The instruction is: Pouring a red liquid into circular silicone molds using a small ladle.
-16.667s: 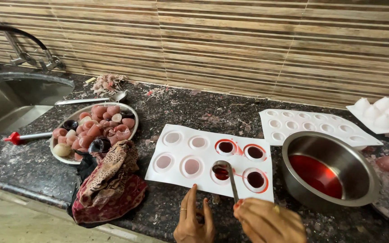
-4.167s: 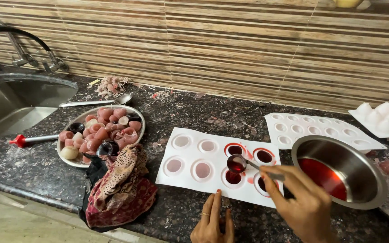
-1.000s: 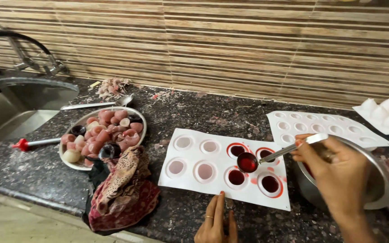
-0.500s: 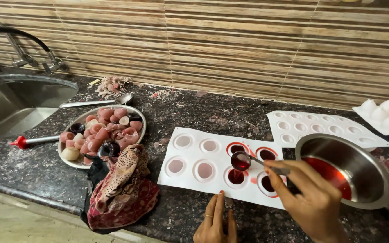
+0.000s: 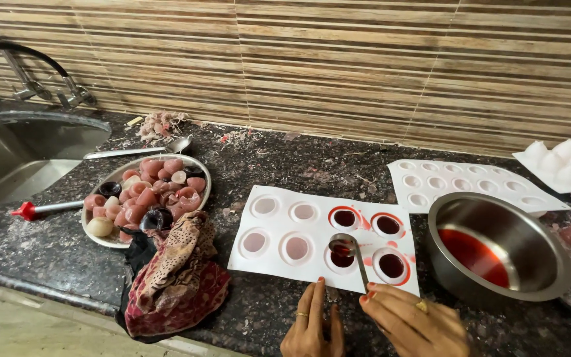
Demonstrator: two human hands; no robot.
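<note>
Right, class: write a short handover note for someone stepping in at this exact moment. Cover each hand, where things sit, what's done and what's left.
Right hand: holds a small spoon over the lower third cavity of the white mould.
Left hand: fingers rest on the counter at the mould's near edge.
Steel bowl with red liquid sits right of the mould.
Done: four right-hand cavities hold dark red liquid.
Left: four left-hand cavities hold only a pale pink layer; a second white mould behind looks unfilled.
</note>
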